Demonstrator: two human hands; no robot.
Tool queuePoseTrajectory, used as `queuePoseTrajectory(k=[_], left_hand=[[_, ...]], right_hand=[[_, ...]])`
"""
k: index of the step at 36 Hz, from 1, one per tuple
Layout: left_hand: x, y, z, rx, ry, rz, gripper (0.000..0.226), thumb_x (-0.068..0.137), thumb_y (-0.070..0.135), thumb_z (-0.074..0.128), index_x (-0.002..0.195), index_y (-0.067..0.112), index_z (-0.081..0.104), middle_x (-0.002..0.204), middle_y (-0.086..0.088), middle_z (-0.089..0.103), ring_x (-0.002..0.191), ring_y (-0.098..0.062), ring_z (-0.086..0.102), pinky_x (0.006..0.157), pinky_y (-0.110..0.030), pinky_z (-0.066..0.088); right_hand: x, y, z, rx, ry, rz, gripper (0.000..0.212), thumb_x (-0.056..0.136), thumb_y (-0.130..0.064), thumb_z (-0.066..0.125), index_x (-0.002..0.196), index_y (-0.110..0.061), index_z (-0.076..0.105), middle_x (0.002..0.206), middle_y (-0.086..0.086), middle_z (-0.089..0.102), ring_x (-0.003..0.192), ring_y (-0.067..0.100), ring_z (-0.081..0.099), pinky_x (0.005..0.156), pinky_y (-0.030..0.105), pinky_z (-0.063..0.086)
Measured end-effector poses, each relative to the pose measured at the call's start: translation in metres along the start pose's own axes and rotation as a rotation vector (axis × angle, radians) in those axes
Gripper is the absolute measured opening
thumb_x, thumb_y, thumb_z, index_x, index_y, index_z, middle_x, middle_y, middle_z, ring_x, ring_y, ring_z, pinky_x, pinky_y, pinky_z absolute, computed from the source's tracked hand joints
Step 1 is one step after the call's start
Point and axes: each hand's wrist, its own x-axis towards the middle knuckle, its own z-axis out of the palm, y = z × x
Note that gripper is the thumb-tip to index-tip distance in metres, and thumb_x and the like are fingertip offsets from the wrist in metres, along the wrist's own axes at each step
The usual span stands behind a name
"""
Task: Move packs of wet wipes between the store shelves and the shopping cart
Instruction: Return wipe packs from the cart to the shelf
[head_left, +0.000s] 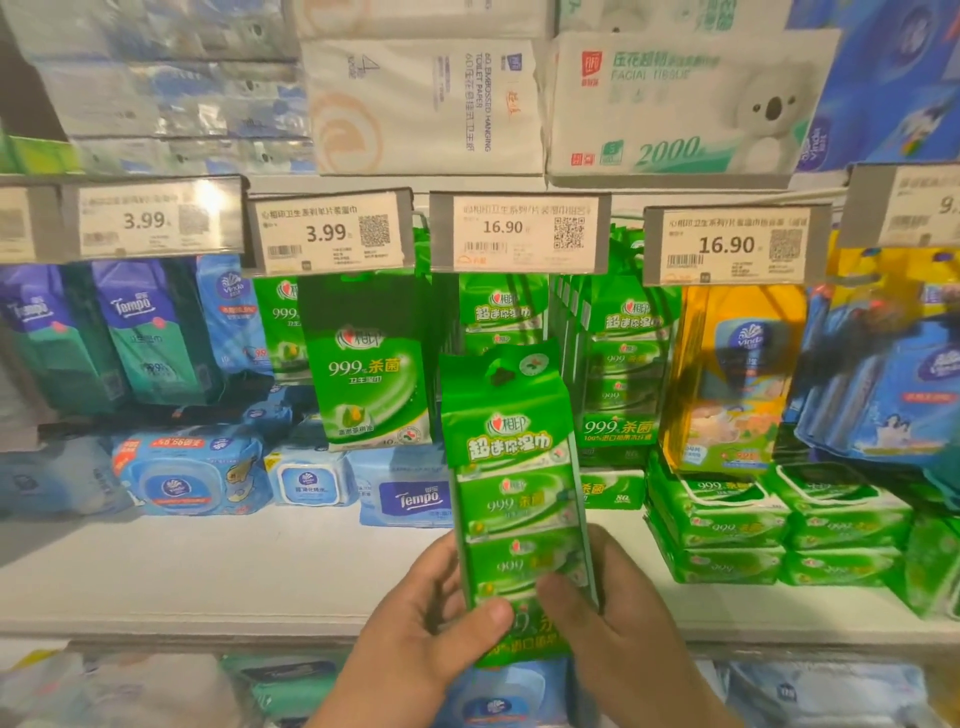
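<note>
Head view: both hands, left (415, 644) and right (618, 629), grip a tall, glossy green wipes pack (514, 499).

1 head camera faces the store shelf (291, 566) close up, angled slightly downward.

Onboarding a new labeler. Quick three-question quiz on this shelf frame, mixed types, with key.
1. True or false: both hands hold the tall green wipes pack.
2. Which price tag hangs directly above that pack? A) 3.99 B) 16.90 C) 9.50
3. What colour is the hanging pack to the right of the green hanging ones?

Key: 1 true, left hand and right hand both grip its lower end. 2 B. 3 yellow.
</note>
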Motion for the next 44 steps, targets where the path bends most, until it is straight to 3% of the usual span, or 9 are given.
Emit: queuePoseTrajectory(k=[3,7,10,18,26,31,36,40,44], left_hand=[[0.002,0.009,0.002,-0.008,0.006,0.048,0.086,0.062,0.041,0.092,0.135,0.012,0.055,0.123,-0.011,0.071,0.109,-0.024,0.07,0.083,-0.027,0.056],[0.006,0.023,0.002,0.029,0.025,0.115,0.069,0.07,0.033,0.077,0.134,0.015,0.056,0.121,-0.003,0.072,0.108,-0.019,0.07,0.082,-0.024,0.056],[0.009,0.032,0.004,0.069,0.02,0.153,0.066,0.075,0.035,0.074,0.136,0.018,0.055,0.126,-0.001,0.07,0.116,-0.021,0.067,0.091,-0.031,0.055],[0.019,0.052,0.006,0.142,-0.017,0.232,0.049,0.079,0.038,0.07,0.126,0.044,0.061,0.129,0.006,0.068,0.123,-0.022,0.062,0.1,-0.041,0.053],[0.03,0.06,0.01,0.055,-0.008,0.224,0.047,0.088,0.017,0.065,0.134,0.022,0.058,0.127,0.0,0.069,0.12,-0.021,0.065,0.091,-0.03,0.055],[0.036,0.059,0.01,0.091,0.031,0.187,0.042,0.086,0.028,0.064,0.128,0.034,0.063,0.12,0.003,0.072,0.104,-0.022,0.071,0.076,-0.03,0.058],[0.039,0.056,0.011,0.081,0.052,0.145,0.038,0.089,0.03,0.071,0.126,0.032,0.063,0.118,0.004,0.073,0.104,-0.021,0.071,0.079,-0.031,0.059],[0.042,0.046,0.011,0.072,0.09,0.072,0.046,0.081,0.035,0.063,0.126,0.026,0.063,0.117,0.005,0.073,0.106,-0.017,0.07,0.08,-0.027,0.057],[0.049,0.037,0.013,0.034,0.149,-0.05,0.045,0.081,0.046,0.063,0.119,0.024,0.067,0.109,-0.009,0.074,0.09,-0.02,0.07,0.08,-0.032,0.058]], right_hand=[[0.007,-0.012,0.0,-0.033,0.023,-0.057,0.044,0.069,-0.08,0.059,0.106,-0.057,0.062,0.099,-0.017,0.076,0.087,0.005,0.071,0.074,0.02,0.054],[0.016,-0.027,-0.003,-0.066,0.053,-0.138,0.059,0.063,-0.097,0.048,0.102,-0.055,0.063,0.078,-0.016,0.071,0.063,0.001,0.06,0.06,0.012,0.045],[0.021,-0.036,-0.003,-0.064,0.068,-0.175,0.06,0.065,-0.096,0.046,0.105,-0.056,0.064,0.087,-0.015,0.074,0.071,0.003,0.065,0.062,0.011,0.047],[0.028,-0.056,-0.005,0.012,0.089,-0.234,0.049,0.077,-0.067,0.056,0.109,-0.032,0.066,0.097,-0.026,0.074,0.086,-0.008,0.068,0.066,0.003,0.046],[0.039,-0.057,-0.006,-0.024,0.11,-0.129,0.026,0.083,-0.052,0.055,0.098,-0.034,0.068,0.091,-0.022,0.074,0.082,-0.002,0.068,0.061,0.007,0.046],[0.046,-0.052,-0.002,-0.04,0.12,-0.042,0.017,0.1,-0.043,0.056,0.102,-0.031,0.068,0.089,-0.014,0.075,0.076,0.004,0.068,0.061,0.017,0.051],[0.05,-0.042,0.0,-0.065,0.152,-0.027,0.016,0.101,-0.041,0.055,0.099,-0.032,0.068,0.084,-0.012,0.074,0.07,0.004,0.066,0.059,0.016,0.048],[0.054,-0.028,0.004,-0.04,0.165,0.025,0.027,0.091,-0.062,0.055,0.098,-0.038,0.067,0.086,-0.006,0.074,0.077,0.013,0.07,0.067,0.033,0.057],[0.063,-0.017,0.008,-0.041,0.214,0.099,0.024,0.097,-0.053,0.053,0.091,-0.034,0.066,0.079,0.002,0.073,0.062,0.017,0.071,0.067,0.046,0.059]])
